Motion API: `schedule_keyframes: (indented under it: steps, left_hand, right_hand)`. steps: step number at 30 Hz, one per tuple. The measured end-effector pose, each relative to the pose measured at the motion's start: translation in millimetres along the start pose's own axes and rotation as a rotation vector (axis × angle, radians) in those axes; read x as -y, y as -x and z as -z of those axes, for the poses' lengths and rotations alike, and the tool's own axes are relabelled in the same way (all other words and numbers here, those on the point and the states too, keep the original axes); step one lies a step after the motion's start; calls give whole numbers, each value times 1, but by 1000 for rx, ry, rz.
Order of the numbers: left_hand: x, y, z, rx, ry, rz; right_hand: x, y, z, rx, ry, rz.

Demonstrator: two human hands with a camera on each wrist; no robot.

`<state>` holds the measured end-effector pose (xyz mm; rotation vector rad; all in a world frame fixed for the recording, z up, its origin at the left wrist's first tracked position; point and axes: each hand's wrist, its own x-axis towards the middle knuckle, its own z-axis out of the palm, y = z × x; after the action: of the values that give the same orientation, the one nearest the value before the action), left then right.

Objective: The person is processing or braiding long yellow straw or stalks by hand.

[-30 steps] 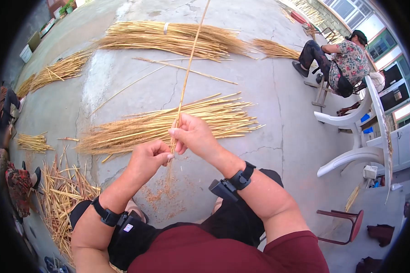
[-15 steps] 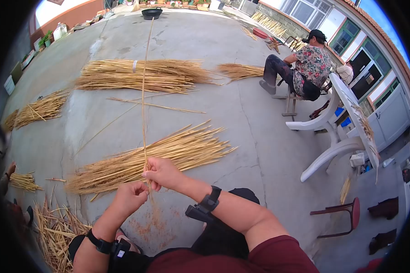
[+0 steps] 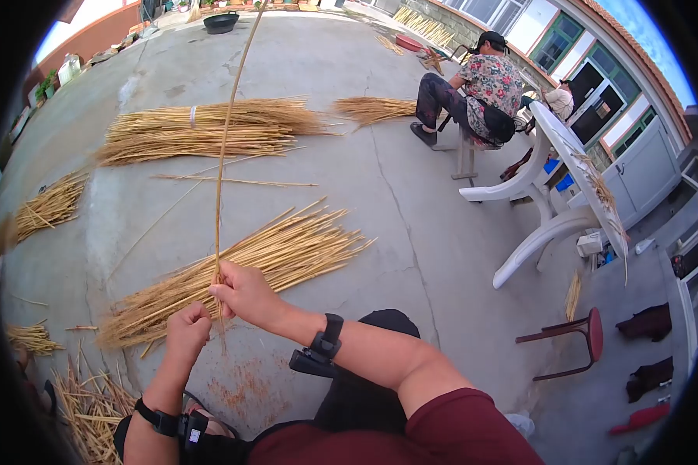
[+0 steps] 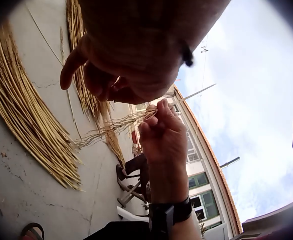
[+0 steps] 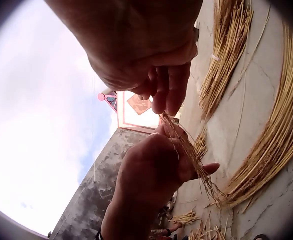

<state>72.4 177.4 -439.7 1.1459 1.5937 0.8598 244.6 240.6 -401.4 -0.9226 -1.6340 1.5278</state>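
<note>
My right hand (image 3: 247, 294) pinches a long upright stalk (image 3: 219, 194) near its lower end. In the left wrist view the right hand (image 4: 161, 142) has thumb and fingertips together on it, and its thin branching tassel (image 4: 106, 131) spreads out past them. Just left of the stalk, in the head view, is my left hand (image 3: 188, 332), fingers curled. The left wrist view has the left hand (image 4: 124, 75) dark overhead, one finger stretched out. The tassel (image 5: 192, 155) crosses by the left hand (image 5: 154, 160) below the right hand (image 5: 156, 65); nothing shows gripped in the left.
A loose stalk bundle (image 3: 264, 256) lies on the concrete beyond my hands, a tied bundle (image 3: 202, 128) farther off. Broken stalks (image 3: 89, 403) are at lower left. On the right are a seated person (image 3: 481, 89), a tipped white table (image 3: 582, 174) and a red stool (image 3: 595, 335).
The left hand has drawn away to the left from the stalk's lower end, its fingers more curled. My right hand keeps its pinch. The head view has swung up and to the right.
</note>
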Motion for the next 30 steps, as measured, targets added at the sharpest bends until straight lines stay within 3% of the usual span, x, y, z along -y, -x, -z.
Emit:
schedule_keyframes:
  steps: [4,9,11,12,14,17,20,21,24,30]
  left_hand:
    - [21,-8,5,48,39,95]
    - [2,0,3,320,-346,235]
    - [-5,3,3,314,-425,129]
    - [-3,2,5,315,-375,104]
    - [-3,1,6,231,-295,-114]
    - [-5,-8,10,231,79,-110]
    - [-25,-1,12,224,197,25]
    - [-17,-4,14,285,236,-5]
    - [-27,6,0,183,343,-120]
    - [-37,8,-2,213,402,-40]
  right_hand:
    - [19,-12,34,-140,-113,52]
    - [14,-22,63,-181,-264,-2]
    - [15,-23,65,-216,-263,-9]
    - [14,-22,65,-208,-286,-15]
    - [11,-21,62,-196,-313,-28]
    - [8,-18,59,-175,-316,-55]
    - [6,-21,58,-165,-301,-42]
    - [5,-21,57,-162,-300,-45]
    - [5,-21,54,-152,-274,-55]
    - [-7,-23,32,-62,-239,-98]
